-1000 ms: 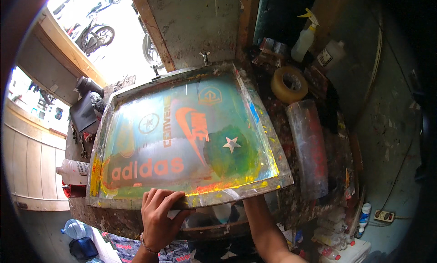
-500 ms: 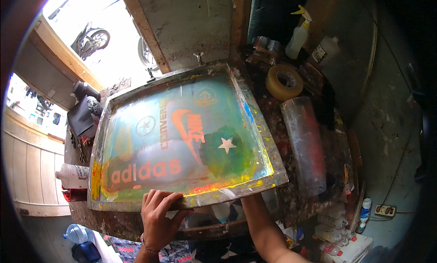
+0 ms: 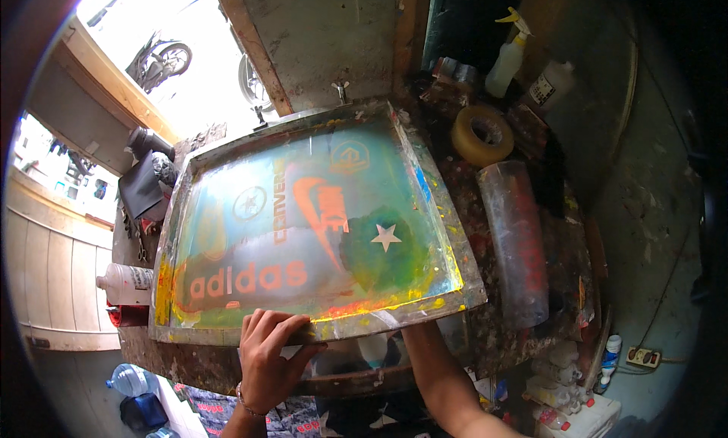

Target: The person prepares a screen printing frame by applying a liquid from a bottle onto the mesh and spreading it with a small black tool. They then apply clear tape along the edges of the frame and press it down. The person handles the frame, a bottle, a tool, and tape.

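A screen-printing frame [image 3: 472, 292] lies tilted over a paint-stained table, its near edge raised. Its green mesh carries orange logo shapes, lettering and a pale star. My left hand [image 3: 267, 354] is closed on the near wooden edge, fingers on top and thumb below. My right forearm [image 3: 440, 385] reaches under that same edge, right of my left hand. The right hand itself is hidden beneath the frame. Through the gap under the edge, something pale and a dark surface show in part.
Right of the frame are a clear plastic cylinder [image 3: 514, 248], a roll of tape [image 3: 482, 135] and a spray bottle [image 3: 504, 65]. On the left stand a white bottle [image 3: 125, 284] and a black item [image 3: 144, 188]. Printed cloth [image 3: 224, 411] lies below the table edge.
The whole view has shifted slightly, so things sit a little further right. My left hand keeps its hold on the frame, and my right arm stays under it.
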### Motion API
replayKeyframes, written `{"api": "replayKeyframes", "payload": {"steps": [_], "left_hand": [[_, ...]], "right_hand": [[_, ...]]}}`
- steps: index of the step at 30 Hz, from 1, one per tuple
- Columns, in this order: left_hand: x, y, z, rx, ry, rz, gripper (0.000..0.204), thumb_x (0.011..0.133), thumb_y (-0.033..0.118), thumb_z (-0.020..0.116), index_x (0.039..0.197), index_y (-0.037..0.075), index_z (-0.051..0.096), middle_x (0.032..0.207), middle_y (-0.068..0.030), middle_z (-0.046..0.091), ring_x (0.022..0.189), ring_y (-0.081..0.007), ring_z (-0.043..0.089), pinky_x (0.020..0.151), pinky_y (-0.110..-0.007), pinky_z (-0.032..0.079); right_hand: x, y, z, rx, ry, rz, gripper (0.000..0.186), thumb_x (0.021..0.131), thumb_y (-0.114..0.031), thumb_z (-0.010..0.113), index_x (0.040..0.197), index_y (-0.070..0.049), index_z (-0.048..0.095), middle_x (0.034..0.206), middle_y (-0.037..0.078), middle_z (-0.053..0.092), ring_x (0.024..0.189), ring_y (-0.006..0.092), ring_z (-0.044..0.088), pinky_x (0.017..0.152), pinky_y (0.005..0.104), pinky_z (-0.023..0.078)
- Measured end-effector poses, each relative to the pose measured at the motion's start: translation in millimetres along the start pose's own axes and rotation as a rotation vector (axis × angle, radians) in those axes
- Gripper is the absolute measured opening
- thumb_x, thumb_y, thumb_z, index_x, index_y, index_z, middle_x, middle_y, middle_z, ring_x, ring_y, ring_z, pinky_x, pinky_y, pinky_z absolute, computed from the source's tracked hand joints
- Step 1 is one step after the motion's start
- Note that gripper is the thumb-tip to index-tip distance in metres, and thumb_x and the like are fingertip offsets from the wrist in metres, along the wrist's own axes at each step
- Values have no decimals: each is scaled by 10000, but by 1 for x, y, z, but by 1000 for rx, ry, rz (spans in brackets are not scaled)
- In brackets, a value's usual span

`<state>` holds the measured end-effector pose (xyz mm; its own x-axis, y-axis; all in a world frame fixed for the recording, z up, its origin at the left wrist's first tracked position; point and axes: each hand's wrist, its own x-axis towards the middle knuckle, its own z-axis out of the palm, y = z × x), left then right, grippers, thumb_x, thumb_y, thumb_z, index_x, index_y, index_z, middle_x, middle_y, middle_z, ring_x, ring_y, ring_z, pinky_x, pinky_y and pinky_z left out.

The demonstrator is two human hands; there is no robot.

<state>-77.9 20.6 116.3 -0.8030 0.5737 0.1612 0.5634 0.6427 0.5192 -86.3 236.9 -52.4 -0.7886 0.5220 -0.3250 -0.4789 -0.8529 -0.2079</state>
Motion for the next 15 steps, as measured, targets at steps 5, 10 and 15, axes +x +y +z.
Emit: {"api": "replayKeyframes", "payload": {"steps": [5,10,15], "left_hand": [[0,0,-1,3,10,20,415,667,191,856,1035,83,697,927,-52,655,902,-263,586,820,-388,426],[1,-1,-1,-8,4,19,412,670,191,853,1036,85,696,938,-53,652,900,-265,586,820,-391,428],[1,-2,-1,-14,-4,25,404,680,195,848,1036,82,693,950,-55,649,904,-270,584,819,-391,431]], "right_hand": [[-1,2,1,-2,-4,-5,444,893,-127,711,1300,-34,559,1235,81,625,1131,235,617,1021,392,480],[-2,0,-3,-3,-1,-5,448,891,-125,714,1301,-35,559,1240,80,624,1135,234,614,1023,393,478],[-11,-1,-15,-7,-5,4,451,889,-123,716,1303,-36,559,1245,80,622,1140,234,612,1025,394,476]]}}
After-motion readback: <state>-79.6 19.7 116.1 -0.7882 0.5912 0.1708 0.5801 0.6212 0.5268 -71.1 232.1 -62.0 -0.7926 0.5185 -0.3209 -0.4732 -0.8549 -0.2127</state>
